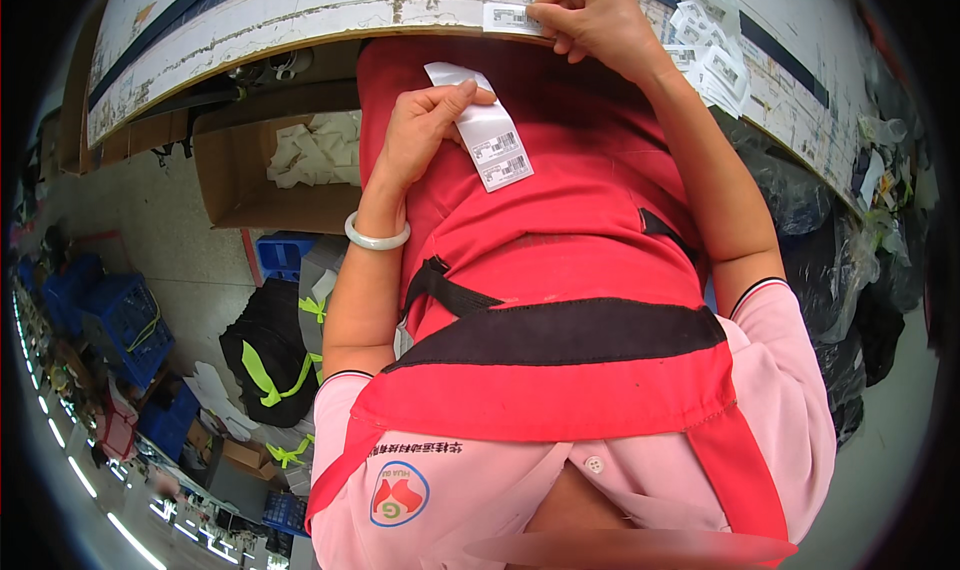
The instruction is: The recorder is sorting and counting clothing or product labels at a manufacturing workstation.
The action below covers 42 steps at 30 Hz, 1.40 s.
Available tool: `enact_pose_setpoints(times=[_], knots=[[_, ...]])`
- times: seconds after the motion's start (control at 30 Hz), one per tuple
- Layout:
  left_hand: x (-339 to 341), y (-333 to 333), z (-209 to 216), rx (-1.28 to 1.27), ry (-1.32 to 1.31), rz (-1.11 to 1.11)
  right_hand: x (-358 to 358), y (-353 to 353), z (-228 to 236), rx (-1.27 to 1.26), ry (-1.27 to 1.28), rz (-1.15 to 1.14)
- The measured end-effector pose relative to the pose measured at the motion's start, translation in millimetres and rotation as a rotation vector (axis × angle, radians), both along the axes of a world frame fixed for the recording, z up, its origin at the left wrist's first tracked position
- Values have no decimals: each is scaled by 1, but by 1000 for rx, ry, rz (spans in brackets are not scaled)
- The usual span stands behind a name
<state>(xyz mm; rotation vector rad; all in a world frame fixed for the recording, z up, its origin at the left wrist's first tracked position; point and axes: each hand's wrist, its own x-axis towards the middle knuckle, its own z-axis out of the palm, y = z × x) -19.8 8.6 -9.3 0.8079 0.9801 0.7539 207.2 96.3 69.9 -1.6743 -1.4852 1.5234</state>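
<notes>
My left hand (437, 120) pinches a white strip of labels (490, 135) between thumb and fingers, above the red apron (570, 200) on my lap. Printed barcode labels show at the strip's lower end, and its upper end sticks out past my thumb. At the near edge of the worktable (420, 5), my right hand (598, 25) has its thumb and forefinger closed on the right end of a small white label (510, 18). That label lies along the table edge.
A pile of white labels (712, 55) lies on the table right of my right hand. Below the table at left stands a cardboard box (235, 185) with pale scraps. Clear plastic bags (800, 205) crowd the right side. Blue crates (125, 320) and a black bag (270, 340) stand on the floor at left.
</notes>
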Motion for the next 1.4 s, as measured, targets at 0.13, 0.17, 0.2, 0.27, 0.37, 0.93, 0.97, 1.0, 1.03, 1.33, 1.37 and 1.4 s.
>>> enact_pose_setpoints(times=[0.13,0.17,0.2,0.27,0.37,0.93,0.97,1.0,1.03,1.33,1.37,1.4], knots=[[1,0,0,0,-5,-3,-1,-1,-2,256,115,115],[1,-1,0,1,-4,-1,-4,0,2,32,-103,50],[1,-2,-1,-4,-3,5,-3,0,0,34,-101,52],[2,-1,0,0,-4,5,-3,-2,-4,116,-188,88],[5,0,0,-16,-19,5,3,-6,0,179,-133,76],[4,-12,28,-22,23,-100,192,-63,-4,403,-631,-348],[6,-13,26,7,30,-74,181,-62,-1,530,-791,-347],[6,-15,26,18,24,-74,170,-65,7,583,-860,-294],[7,-14,25,32,18,-76,153,-66,13,582,-833,-284],[16,-12,34,66,-87,42,10,-84,-1,-203,218,243],[16,-11,36,74,-90,55,6,-84,0,-191,249,128],[15,-12,40,79,-62,36,3,-83,-2,-190,247,123]])
